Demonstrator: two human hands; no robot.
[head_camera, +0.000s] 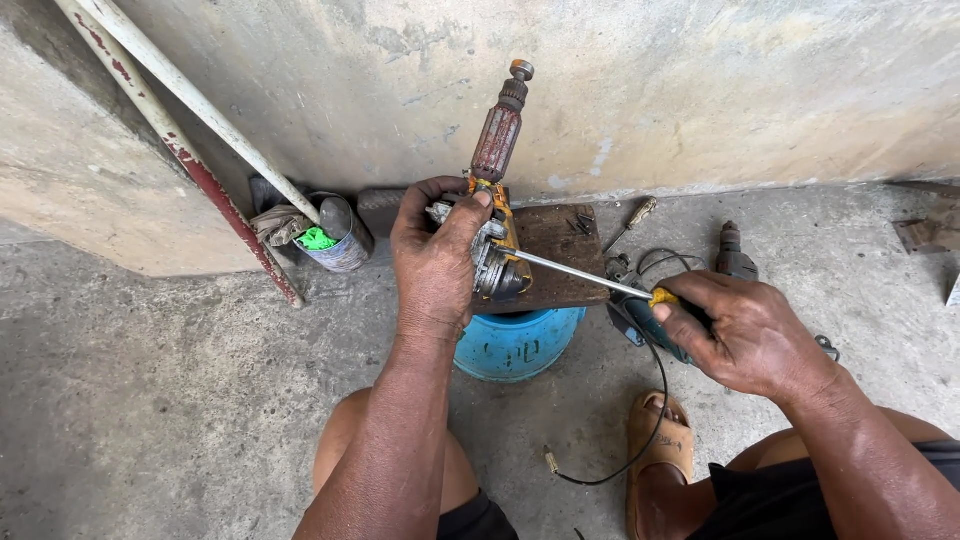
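Clenched around the motor part (495, 255), the left hand (435, 262) keeps it upright on a wooden board (560, 262) that lies on a blue bucket (515, 345). Its rotor (497, 140) points up toward the wall (600, 80). The right hand (745, 335) grasps a screwdriver (585, 277), whose tip touches the part.
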